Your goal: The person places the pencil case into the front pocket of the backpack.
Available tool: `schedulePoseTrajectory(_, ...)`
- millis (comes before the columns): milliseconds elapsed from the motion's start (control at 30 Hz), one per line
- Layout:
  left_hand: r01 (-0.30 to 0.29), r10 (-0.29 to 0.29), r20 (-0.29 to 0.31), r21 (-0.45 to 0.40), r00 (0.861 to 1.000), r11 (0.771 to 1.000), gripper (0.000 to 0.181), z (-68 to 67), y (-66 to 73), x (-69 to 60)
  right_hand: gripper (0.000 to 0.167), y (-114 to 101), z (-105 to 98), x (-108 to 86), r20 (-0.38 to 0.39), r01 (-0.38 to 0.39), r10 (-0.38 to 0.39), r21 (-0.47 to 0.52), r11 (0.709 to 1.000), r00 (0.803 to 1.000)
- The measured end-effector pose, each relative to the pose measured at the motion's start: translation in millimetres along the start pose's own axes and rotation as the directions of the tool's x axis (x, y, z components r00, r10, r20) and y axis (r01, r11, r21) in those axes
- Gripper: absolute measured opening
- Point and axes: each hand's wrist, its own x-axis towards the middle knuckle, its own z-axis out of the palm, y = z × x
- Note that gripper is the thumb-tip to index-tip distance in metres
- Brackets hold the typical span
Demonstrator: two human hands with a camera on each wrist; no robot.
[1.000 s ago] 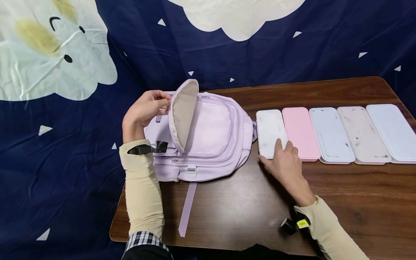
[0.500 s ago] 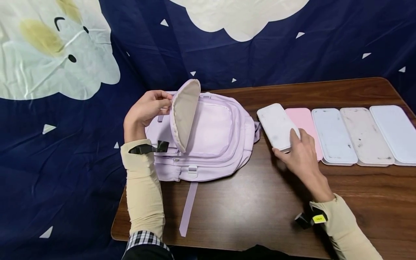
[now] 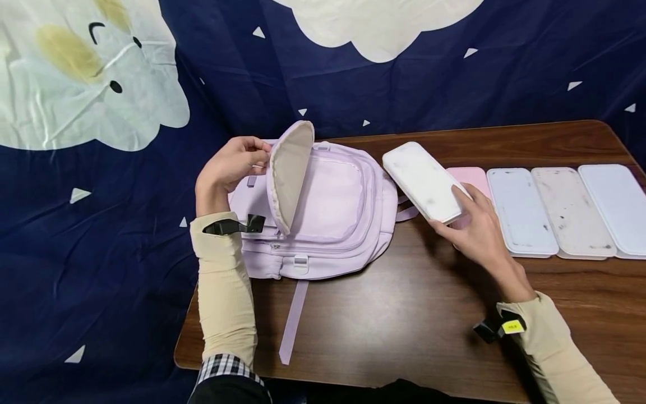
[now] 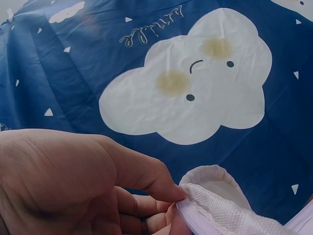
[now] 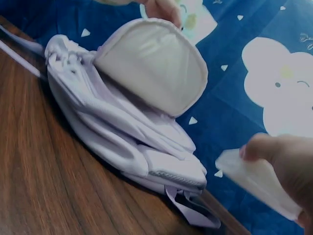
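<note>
A lilac backpack (image 3: 335, 196) lies on the table with its front flap (image 3: 294, 174) raised, showing a beige lining. My left hand (image 3: 227, 171) pinches the flap's edge; in the left wrist view, thumb and fingers close on its rim (image 4: 215, 203). Held up off the table, a white flat rectangular case (image 3: 421, 179) with rounded corners and grey smudges is gripped at its near end by my right hand (image 3: 476, 227). It tilts toward the backpack's right side. The right wrist view shows the same white case (image 5: 259, 183), blurred.
Right of the backpack stand a pink case (image 3: 466, 179), a pale blue one (image 3: 522, 210), a beige one (image 3: 572, 210) and another pale blue one (image 3: 615, 207). A lilac strap (image 3: 294, 322) hangs toward the table's front edge. A navy curtain (image 3: 343, 95) rises behind.
My right hand has lifted the white case off the table from the left end of the row and turned it toward the backpack. The left hand keeps its hold on the flap.
</note>
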Motion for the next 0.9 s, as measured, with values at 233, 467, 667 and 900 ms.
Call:
schedulePoseTrajectory(233,0.026,-0.026,0.008,0.044,1.000,0.999,0.016,-0.3,5.4,0.0,0.080,-1,3,12.8,0.030,0.110,-0.112,0.044,0.993,0.993)
schedulePoseTrajectory(467,0.049,-0.049,-0.005,0.078,0.999,0.996,0.017,0.8,9.5,-0.9,0.083,-5,3,31.8,0.099,0.191,-0.195,0.049,0.980,0.976)
schedulePoseTrajectory(667,0.032,-0.033,0.011,0.065,0.999,0.997,0.020,0.8,8.3,-1.8,0.081,-1,12,46.0,0.188,0.200,-0.206,0.052,0.978,0.960)
schedulePoseTrajectory(900,0.004,-0.005,0.024,0.063,1.000,0.998,0.028,0.5,8.5,-2.5,0.080,-1,26,49.1,0.251,0.213,-0.222,0.063,0.975,0.942)
